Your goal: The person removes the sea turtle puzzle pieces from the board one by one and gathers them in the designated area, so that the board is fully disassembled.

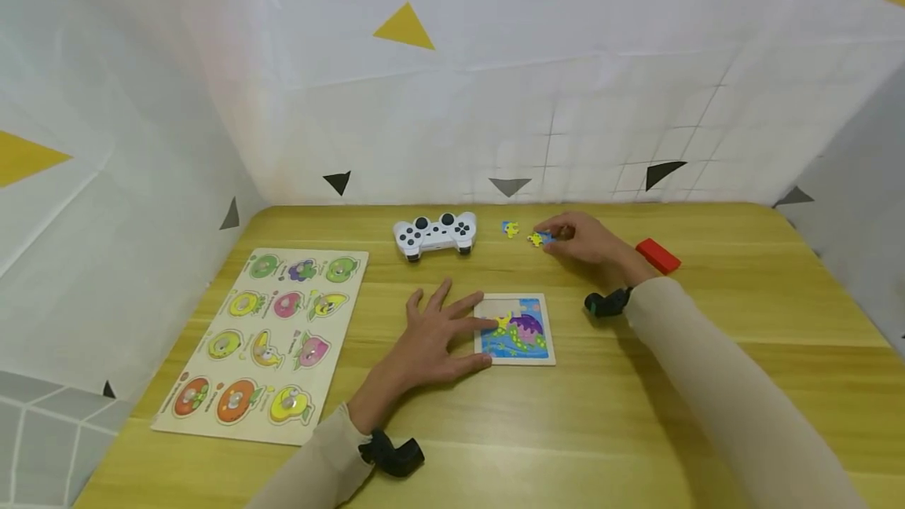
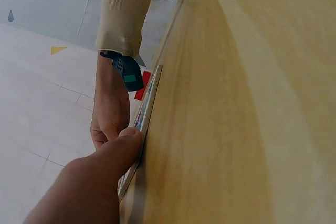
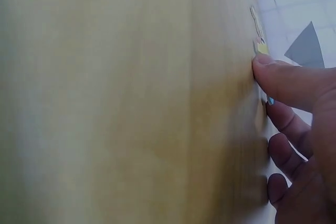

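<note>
A small square jigsaw puzzle (image 1: pixel 519 361) in a pale frame lies on the table, its picture blue with purple and green shapes and a bare patch at the upper left. My left hand (image 1: pixel 440 336) rests with spread fingers over its left side, the thumb at the lower left edge. That thumb also shows against the frame's rim (image 2: pixel 152 95) in the left wrist view. Farther back, my right hand (image 1: pixel 587 238) pinches a yellow and blue jigsaw piece (image 1: pixel 535 239) between thumb and fingers, low over the wood. Another jigsaw piece (image 1: pixel 511 229) lies just left of it.
Behind the puzzle stands a white game controller (image 1: pixel 434 235), near the wall. A large board of fruit pieces with knobs (image 1: pixel 338 289) takes up the left side of the table. Close to my right wrist lies a red block (image 1: pixel 658 256). White patterned cloth walls border the table.
</note>
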The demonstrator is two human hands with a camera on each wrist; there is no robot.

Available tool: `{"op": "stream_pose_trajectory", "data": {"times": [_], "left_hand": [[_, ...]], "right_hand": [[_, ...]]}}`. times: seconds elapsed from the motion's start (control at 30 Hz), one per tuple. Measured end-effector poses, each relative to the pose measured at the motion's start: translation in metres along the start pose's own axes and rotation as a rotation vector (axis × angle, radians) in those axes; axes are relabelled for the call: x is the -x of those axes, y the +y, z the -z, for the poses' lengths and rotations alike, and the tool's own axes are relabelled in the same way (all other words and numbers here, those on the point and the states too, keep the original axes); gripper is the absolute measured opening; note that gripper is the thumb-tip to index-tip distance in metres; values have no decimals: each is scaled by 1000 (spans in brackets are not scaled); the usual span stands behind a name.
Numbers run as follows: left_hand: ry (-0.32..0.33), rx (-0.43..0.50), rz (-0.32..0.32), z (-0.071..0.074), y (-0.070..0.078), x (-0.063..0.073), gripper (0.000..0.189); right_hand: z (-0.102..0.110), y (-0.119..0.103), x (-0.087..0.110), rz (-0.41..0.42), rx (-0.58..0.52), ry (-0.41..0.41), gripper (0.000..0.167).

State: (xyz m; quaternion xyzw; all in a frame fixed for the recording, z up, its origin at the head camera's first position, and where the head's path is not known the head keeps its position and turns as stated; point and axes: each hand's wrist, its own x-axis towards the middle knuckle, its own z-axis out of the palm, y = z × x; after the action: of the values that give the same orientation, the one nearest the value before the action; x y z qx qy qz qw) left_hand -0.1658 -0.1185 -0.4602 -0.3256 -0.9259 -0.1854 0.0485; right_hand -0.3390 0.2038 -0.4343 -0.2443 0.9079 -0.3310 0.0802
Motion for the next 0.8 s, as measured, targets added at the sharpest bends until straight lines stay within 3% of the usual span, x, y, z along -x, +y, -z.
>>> {"op": "stream_pose_trajectory", "data": {"times": [0.43, 0.8], "left_hand": [[0, 5, 4, 0, 0, -1, 51], [-6, 13, 5, 0, 1, 0, 51]], "right_hand": [[8, 4, -12, -37, -9, -38, 36], [6, 5, -21, -37, 0, -19, 36]]}}
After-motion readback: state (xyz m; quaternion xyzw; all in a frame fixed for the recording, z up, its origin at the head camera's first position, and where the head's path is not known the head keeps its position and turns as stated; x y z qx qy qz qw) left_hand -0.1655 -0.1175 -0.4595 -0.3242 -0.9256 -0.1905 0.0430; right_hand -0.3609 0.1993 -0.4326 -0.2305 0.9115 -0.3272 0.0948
